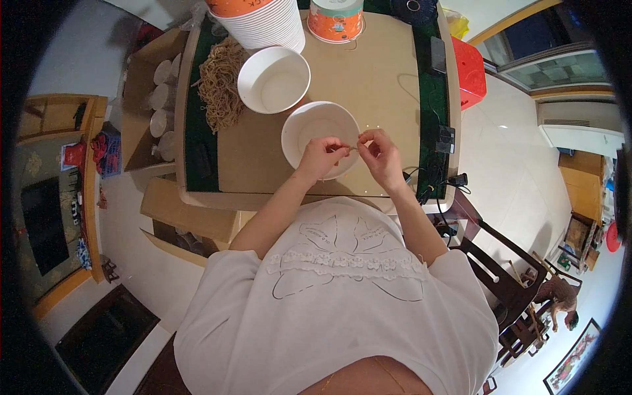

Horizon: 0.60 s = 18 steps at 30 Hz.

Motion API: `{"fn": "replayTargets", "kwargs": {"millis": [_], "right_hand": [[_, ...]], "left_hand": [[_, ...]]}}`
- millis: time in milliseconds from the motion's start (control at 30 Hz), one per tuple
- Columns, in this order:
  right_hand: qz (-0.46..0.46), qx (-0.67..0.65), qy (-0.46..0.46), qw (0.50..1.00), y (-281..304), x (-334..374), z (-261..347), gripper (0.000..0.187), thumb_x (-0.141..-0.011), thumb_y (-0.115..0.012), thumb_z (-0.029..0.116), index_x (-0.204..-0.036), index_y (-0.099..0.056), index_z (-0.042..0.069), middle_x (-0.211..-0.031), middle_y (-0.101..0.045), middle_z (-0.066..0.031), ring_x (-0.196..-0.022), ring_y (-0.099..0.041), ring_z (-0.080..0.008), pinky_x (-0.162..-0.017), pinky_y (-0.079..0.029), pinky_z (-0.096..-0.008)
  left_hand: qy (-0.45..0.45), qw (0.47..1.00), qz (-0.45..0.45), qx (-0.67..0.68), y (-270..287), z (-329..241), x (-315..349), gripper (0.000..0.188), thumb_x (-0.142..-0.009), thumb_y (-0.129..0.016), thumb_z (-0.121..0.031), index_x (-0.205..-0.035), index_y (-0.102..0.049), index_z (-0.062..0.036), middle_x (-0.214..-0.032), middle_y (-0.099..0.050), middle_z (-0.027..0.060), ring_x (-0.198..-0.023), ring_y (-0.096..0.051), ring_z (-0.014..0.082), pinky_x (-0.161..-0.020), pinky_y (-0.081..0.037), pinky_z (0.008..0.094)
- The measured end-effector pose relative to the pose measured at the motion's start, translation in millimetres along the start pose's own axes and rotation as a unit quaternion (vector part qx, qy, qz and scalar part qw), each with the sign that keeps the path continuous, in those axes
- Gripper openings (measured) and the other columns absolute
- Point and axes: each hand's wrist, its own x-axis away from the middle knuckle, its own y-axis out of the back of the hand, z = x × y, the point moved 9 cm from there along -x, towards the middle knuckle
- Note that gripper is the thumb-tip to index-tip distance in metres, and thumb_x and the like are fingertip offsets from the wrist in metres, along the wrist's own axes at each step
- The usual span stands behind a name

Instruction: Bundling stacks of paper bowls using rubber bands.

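Over the right part of a white paper bucket's rim, my left hand [321, 158] and my right hand [382, 158] meet with fingertips pinched. Between them shows a short bit of thin brown cord [353, 147], its ends hidden by the fingers. The white bucket [296, 125] stands open side up near the table's front edge. A second white bucket [273, 79] is just behind it, to the left. Beside that lies a heap of brown cords [224, 82].
A tall stack of nested buckets [270, 29] and an orange-and-green printed bucket [336, 20] stand at the back of the table. A phone [438, 54], a black adapter [446, 139] and cables lie along the right side. Cardboard boxes [141, 99] stand left, a red stool [469, 76] right.
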Motion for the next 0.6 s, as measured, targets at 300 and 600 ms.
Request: {"fn": "replayTargets", "kwargs": {"millis": [300,600], "right_hand": [[0.037,-0.14,-0.064,0.987,-13.9,1.8,-18.3,0.011,-0.079,-0.062,-0.001,-0.087,-0.057,0.002,-0.079,-0.06,-0.0041,-0.064,-0.053,-0.0082,-0.059,-0.043,-0.0214],[0.009,0.001,0.011,1.0,0.4,0.4,11.5,0.013,-0.076,-0.064,-0.004,-0.086,-0.056,0.001,-0.079,-0.059,-0.0085,-0.067,-0.058,-0.0166,-0.062,-0.047,-0.027]], "left_hand": [[0.006,1.0,0.006,0.017,-1.9,2.1,-0.5,0.015,-0.082,-0.063,-0.011,-0.091,-0.067,0.0003,-0.077,-0.068,0.0046,-0.063,-0.059,0.0072,-0.054,-0.046,0.0221],[0.017,0.999,0.014,0.029,-2.5,1.9,-0.4,0.015,-0.083,-0.062,-0.012,-0.091,-0.067,0.0001,-0.074,-0.066,0.0029,-0.057,-0.054,0.0062,-0.053,-0.044,0.0214]]}}
